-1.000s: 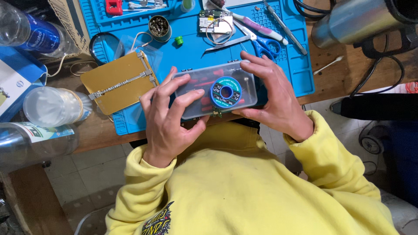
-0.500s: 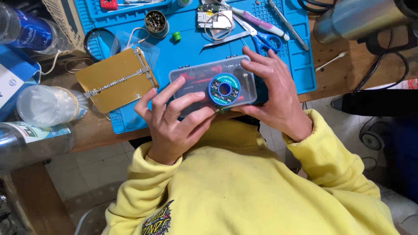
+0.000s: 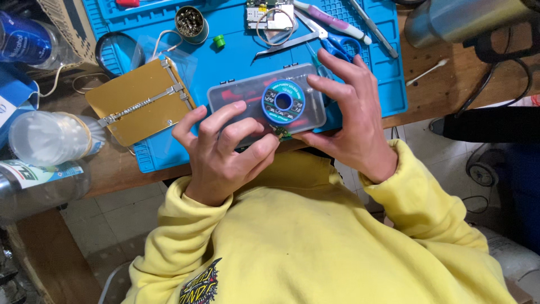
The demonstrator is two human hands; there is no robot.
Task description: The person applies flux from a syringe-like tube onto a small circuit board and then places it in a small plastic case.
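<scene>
A clear plastic box (image 3: 236, 95) with red items inside lies at the near edge of the blue work mat (image 3: 236, 62). A blue spool (image 3: 283, 102) sits on its lid. My left hand (image 3: 225, 152) curls against the box's near side. My right hand (image 3: 351, 121) has its fingers spread over the box's right end. The thumb tips of both hands meet in front of the box and pinch a small green part (image 3: 280, 133). Yellow sleeves cover both wrists.
On the mat lie a gold-coloured holder plate (image 3: 140, 104), a magnifier (image 3: 118, 53), a round tin (image 3: 190, 22), a green cap (image 3: 219, 40), blue-handled scissors (image 3: 337, 42) and a circuit board (image 3: 270, 14). Plastic bottles (image 3: 50, 138) stand at the left, a steel flask (image 3: 467, 19) at the right.
Both hands were wrapped around the box ends. My left fingers have slid down to its near edge, and the thumbs now meet on the small green part.
</scene>
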